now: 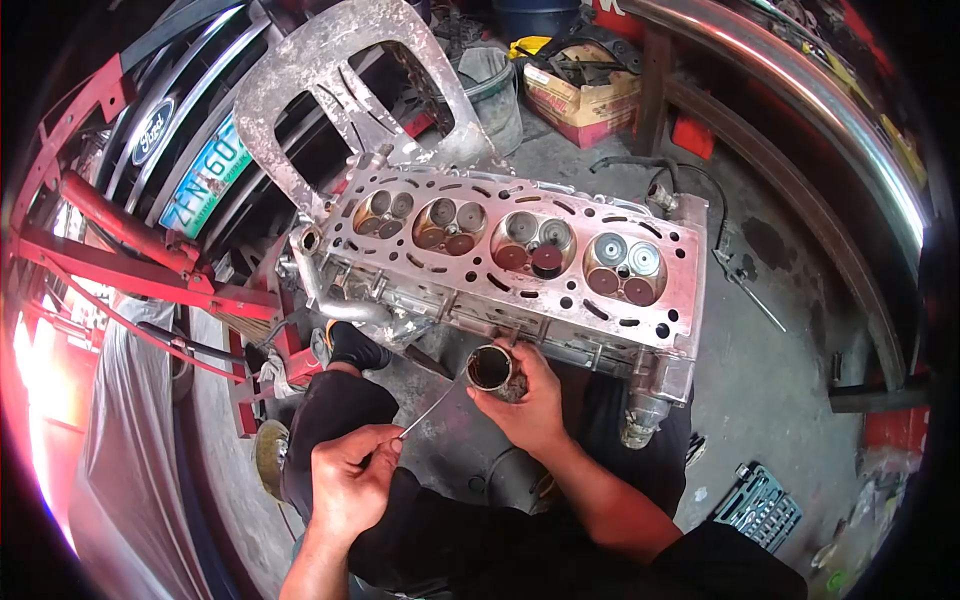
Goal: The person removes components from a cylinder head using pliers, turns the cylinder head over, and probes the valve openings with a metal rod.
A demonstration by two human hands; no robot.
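A metal cylinder head [480, 285] lies face up across a chair, its four combustion chambers with round valves showing. Just below its front edge, my right hand [530, 400] is wrapped round a small open can [491, 368] with dark contents. My left hand [355, 475] pinches a thin metal rod [430, 411], which points up and right toward the can's rim. Whether the rod's tip touches the can I cannot tell. The two valves in the upper part of the rightmost chamber look shinier than the others.
Behind the head rises a worn chair back [255, 100]. A red metal frame [130, 300] and a vehicle grille stand left. A cardboard box [580, 100] and a grey bucket [490, 95] are at the back. A tool case [760, 508] and a ratchet [757, 300] lie on the floor right.
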